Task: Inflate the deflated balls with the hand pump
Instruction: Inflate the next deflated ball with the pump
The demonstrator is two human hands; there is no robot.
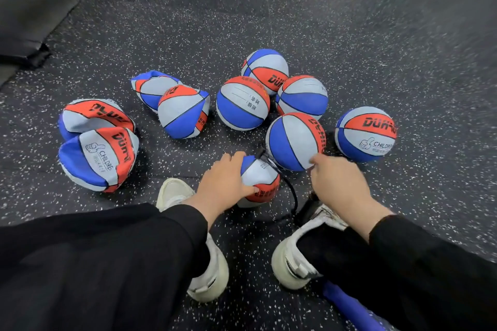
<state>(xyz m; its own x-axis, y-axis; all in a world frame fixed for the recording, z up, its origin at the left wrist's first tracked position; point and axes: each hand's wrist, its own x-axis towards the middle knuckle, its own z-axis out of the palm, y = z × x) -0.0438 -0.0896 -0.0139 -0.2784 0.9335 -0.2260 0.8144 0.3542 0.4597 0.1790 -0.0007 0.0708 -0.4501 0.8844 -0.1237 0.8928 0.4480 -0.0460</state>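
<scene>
My left hand [226, 183] grips a deflated red, white and blue ball [262, 179] on the floor between my feet. A black hose [293, 197] plugs into the top of this ball and runs down toward my right shoe. The pump's blue barrel [349, 306] lies at the bottom right, partly hidden by my leg. My right hand [338, 183] reaches forward, and its fingertips touch an inflated ball [293, 142]; the other fingers are hidden under the hand.
Several round inflated balls [243, 103] cluster at centre right, one apart on the right [365, 134]. Several crumpled deflated balls [98, 158] lie to the left. My white shoes [207, 271] stand on speckled black rubber flooring. A dark mat [29, 8] lies far left.
</scene>
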